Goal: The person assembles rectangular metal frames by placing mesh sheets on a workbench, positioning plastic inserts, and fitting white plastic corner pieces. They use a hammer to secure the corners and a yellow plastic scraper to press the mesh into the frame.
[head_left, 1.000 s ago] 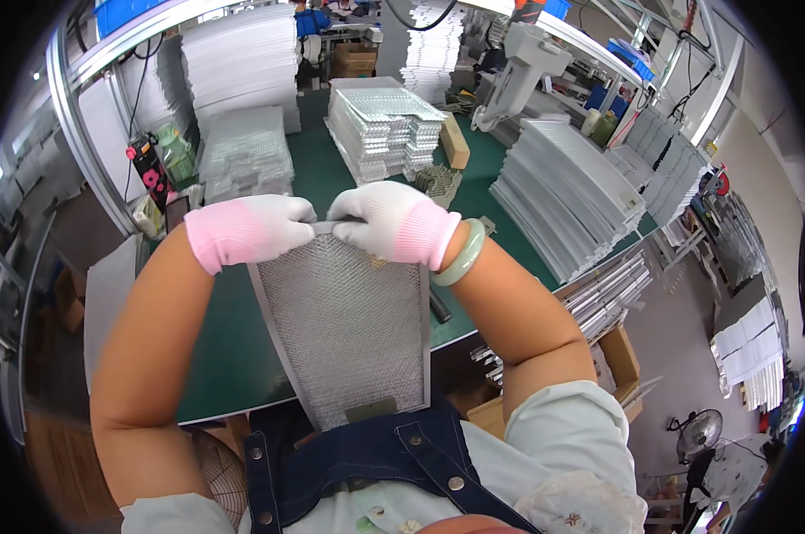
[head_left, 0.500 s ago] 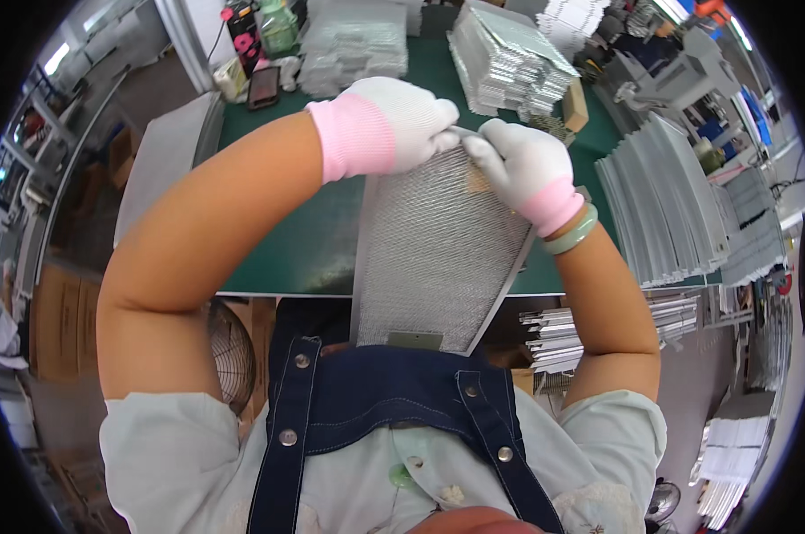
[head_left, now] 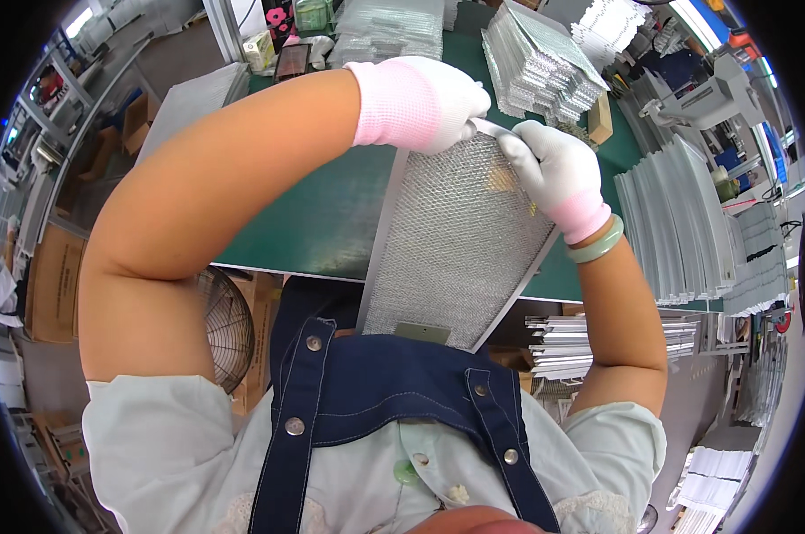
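Observation:
A silver mesh filter panel (head_left: 460,236) in a thin metal frame lies aslant over the table's front edge, its near end against my apron. At its far end, my left hand (head_left: 456,102) is closed on the metal frame strip (head_left: 491,128); its fingertips are partly hidden. My right hand (head_left: 552,167) pinches the same strip at the far right corner, thumb over the mesh side. Both hands wear white gloves with pink cuffs. A small plate (head_left: 422,333) shows on the panel's near end.
Behind the hands stand a stack of mesh sheets (head_left: 545,62) and wrapped mesh sheets (head_left: 389,31). Grey panels (head_left: 674,227) lean in a row at the right. A phone (head_left: 292,62) lies at the back left of the green table (head_left: 327,214). A fan (head_left: 225,329) stands below.
The whole view has shifted, so table and panel appear farther right. My hands are slightly farther apart, with more of the frame strip showing between them.

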Available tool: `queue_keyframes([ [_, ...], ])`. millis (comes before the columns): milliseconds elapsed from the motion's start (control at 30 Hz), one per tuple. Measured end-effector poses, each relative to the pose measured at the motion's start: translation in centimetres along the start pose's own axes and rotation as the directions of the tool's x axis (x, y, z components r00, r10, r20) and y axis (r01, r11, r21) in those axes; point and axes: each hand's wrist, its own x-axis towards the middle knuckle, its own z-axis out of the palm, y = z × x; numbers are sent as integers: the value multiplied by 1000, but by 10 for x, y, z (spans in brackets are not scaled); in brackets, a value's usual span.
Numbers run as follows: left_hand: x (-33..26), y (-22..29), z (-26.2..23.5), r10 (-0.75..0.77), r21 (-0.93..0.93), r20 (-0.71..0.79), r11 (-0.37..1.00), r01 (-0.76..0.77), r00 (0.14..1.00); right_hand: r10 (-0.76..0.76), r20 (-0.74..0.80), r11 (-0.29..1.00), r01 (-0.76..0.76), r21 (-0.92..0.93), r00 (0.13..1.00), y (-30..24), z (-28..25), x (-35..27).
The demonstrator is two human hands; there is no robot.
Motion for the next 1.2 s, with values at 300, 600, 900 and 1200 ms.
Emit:
queue_keyframes([
  [300,3,-5,-9,-72,-60,208,994,86,975,18,219,984,-56,169,975,3,-12,22],
  [600,-17,-10,16,-80,-261,-242,965,15,967,4,68,1000,-2,-19,998,-14,4,15],
  [900,-23,19,80,-307,-249,-800,951,180,515,39,-11,992,-37,122,999,-7,4,4],
  [1200,-15,34,73,-240,-209,-906,970,125,348,30,-80,990,-19,138,996,-6,-1,-3],
])
